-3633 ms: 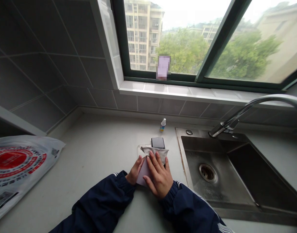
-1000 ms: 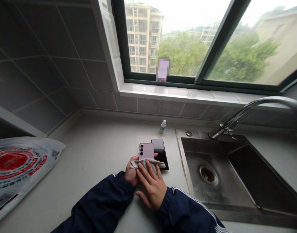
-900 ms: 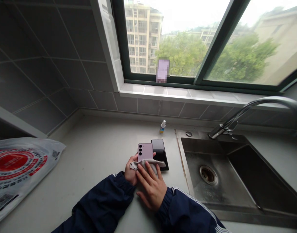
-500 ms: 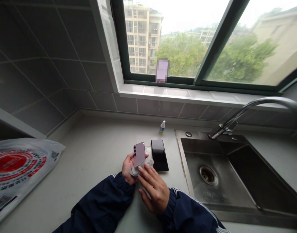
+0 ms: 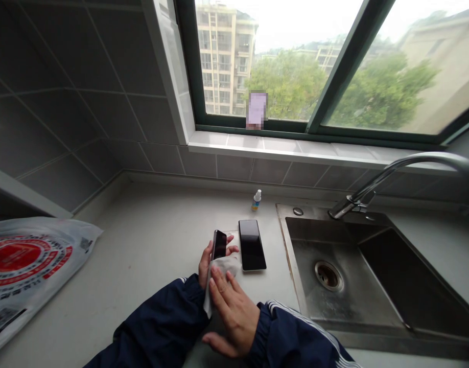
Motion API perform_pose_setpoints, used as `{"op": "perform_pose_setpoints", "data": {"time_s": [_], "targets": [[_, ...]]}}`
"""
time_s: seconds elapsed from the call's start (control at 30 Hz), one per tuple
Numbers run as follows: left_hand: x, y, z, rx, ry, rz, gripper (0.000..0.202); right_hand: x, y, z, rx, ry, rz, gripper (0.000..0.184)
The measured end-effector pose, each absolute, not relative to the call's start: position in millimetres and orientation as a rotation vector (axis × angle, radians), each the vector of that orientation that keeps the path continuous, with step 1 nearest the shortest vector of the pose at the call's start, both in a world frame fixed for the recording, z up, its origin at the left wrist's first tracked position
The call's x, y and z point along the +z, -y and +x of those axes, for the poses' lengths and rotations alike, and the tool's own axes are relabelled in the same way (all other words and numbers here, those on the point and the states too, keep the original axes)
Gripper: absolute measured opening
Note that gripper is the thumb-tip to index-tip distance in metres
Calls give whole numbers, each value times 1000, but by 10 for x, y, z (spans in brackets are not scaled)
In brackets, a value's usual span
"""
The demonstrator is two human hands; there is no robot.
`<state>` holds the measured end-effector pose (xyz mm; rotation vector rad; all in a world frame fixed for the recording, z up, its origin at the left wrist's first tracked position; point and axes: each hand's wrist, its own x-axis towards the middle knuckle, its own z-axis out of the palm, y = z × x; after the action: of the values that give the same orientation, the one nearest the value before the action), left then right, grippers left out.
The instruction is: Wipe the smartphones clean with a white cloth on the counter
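Note:
My left hand grips a phone by its lower part, tilted on edge with its dark screen turned rightward. A pale grey cloth lies over the phone's lower half and hangs down. My right hand has its fingers stretched flat, the fingertips pressing the cloth against the phone. A second phone lies flat, black screen up, on the countertop just right of my hands. A small spray bottle stands behind it by the wall.
A steel sink with a drain and a curved faucet fills the right. A printed plastic bag lies at the left edge. Tiled wall and a window sill run behind.
The cloth-covered phone left the counter and rose in my left hand, lilac back first, then turned until its dark screen shows. The black phone beside it is now uncovered.

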<state>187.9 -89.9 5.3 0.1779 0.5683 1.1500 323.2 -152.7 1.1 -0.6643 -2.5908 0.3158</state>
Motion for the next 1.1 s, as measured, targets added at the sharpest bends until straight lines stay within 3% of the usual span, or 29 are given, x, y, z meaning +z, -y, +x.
{"op": "perform_pose_setpoints", "data": {"time_s": [0.43, 1.1], "targets": [[-37, 904, 1871, 841, -100, 177, 77, -3, 1362, 3323, 118, 2533, -944, 82], [65, 939, 1898, 835, -73, 145, 68, -48, 1113, 3506, 27, 2434, -1184, 63]]}}
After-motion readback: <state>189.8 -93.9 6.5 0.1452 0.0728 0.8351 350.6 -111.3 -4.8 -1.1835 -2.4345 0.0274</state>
